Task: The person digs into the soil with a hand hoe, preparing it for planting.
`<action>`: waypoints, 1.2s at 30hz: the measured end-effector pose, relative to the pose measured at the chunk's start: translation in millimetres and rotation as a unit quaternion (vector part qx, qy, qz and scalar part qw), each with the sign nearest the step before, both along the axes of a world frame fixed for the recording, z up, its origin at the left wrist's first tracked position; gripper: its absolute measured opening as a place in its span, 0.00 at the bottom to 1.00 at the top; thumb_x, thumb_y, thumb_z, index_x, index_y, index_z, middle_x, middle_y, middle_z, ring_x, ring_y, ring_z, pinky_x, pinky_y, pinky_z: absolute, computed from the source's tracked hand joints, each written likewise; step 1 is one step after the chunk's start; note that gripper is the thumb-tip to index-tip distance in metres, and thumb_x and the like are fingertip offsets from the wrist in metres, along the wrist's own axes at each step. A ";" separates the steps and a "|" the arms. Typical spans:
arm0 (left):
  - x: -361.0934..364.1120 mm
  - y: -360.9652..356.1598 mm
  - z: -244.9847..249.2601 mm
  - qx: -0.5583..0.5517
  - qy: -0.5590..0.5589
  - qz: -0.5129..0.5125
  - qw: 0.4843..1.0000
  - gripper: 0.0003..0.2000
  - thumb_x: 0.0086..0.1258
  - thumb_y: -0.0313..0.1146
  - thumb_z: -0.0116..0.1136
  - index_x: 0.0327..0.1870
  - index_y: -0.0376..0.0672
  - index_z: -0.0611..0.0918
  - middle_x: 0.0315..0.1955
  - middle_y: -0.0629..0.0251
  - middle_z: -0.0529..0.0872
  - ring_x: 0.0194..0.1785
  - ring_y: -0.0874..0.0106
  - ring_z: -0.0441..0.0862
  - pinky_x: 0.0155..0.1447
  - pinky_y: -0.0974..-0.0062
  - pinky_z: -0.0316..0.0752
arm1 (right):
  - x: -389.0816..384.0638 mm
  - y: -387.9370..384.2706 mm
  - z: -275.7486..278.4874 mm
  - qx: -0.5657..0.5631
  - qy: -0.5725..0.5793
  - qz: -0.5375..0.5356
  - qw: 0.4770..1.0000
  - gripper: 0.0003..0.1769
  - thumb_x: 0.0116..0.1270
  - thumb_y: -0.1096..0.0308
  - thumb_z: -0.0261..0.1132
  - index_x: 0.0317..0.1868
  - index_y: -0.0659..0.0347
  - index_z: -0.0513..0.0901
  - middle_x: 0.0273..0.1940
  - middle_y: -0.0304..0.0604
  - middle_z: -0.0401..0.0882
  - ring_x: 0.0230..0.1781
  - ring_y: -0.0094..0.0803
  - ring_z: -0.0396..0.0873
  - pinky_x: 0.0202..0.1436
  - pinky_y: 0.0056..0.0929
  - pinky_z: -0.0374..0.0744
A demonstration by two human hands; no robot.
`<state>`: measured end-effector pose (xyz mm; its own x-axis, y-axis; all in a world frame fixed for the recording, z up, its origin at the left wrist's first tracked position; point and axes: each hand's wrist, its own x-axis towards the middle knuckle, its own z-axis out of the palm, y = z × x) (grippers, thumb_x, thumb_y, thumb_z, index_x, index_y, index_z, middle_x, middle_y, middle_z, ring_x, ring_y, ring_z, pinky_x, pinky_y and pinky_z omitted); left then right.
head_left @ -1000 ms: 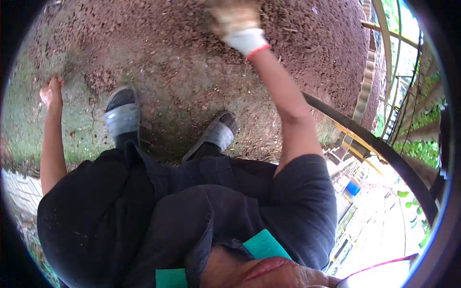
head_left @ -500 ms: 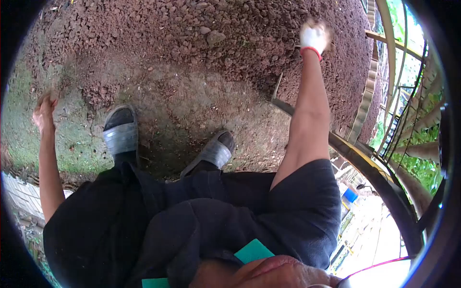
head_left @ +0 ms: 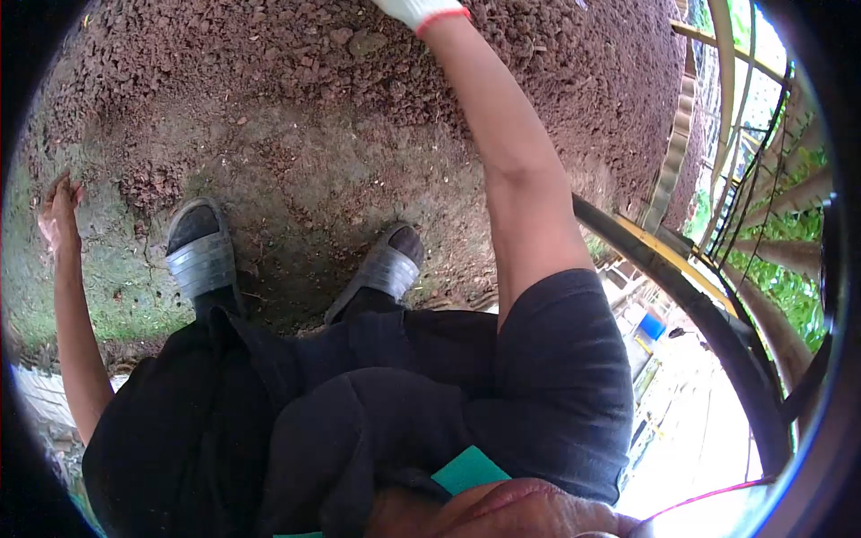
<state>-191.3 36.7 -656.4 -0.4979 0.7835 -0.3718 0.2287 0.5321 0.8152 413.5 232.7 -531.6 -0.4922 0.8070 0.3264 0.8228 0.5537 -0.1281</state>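
Loose reddish soil [head_left: 224,54] fills the far side of my view, beyond the packed ground [head_left: 305,170]. Dark curved rail [head_left: 708,325] sits off to my right. My right arm [head_left: 516,161] is stretched out over the soil, likely for reach. Sandals [head_left: 199,262] are planted apart on the packed strip, probably for a steady base. Right hand, in a white glove [head_left: 408,9], is mostly cut off at the top edge; can't tell finger opening or grip. Bare left hand [head_left: 61,217] hangs out wide, fingers loosely half-bent, nothing seen in it, probably balance.

Vs earlier frame: glove has swung leftward and farther out; left hand pose about the same.
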 end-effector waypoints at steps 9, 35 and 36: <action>-11.7 -9.9 33.1 -0.025 0.062 -0.060 0.996 0.17 0.75 0.34 0.56 0.59 0.34 0.81 0.49 0.57 0.86 0.50 0.70 0.85 0.55 0.75 0.82 | 230.6 -40.1 44.7 -0.036 -0.322 -0.418 0.849 0.32 0.71 0.49 0.54 0.71 0.54 0.67 0.69 0.58 0.66 0.66 0.55 0.69 0.68 0.63 0.66; 597.9 60.2 387.5 0.303 0.005 -0.734 0.608 0.25 0.61 0.45 0.71 0.53 0.37 0.83 0.36 0.62 0.83 0.45 0.70 0.81 0.51 0.66 0.78 | 330.2 -481.5 164.4 -0.288 -0.152 -0.592 0.737 0.18 0.59 0.59 0.62 0.42 0.64 0.87 0.45 0.60 0.85 0.47 0.55 0.84 0.54 0.45 0.81; 612.2 50.6 388.4 0.304 0.024 -0.742 0.597 0.28 0.58 0.47 0.73 0.54 0.36 0.82 0.39 0.59 0.83 0.49 0.66 0.82 0.55 0.63 0.78 | 341.1 -486.8 134.8 -0.321 -0.093 -0.620 0.710 0.21 0.60 0.57 0.61 0.48 0.61 0.86 0.49 0.58 0.84 0.52 0.55 0.82 0.59 0.45 0.79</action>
<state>420.9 87.3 -268.0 0.9136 0.3578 0.1933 0.1106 -0.6760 0.7285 754.6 -254.1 -396.8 0.7408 0.6099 -0.2815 0.6615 -0.7351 0.1482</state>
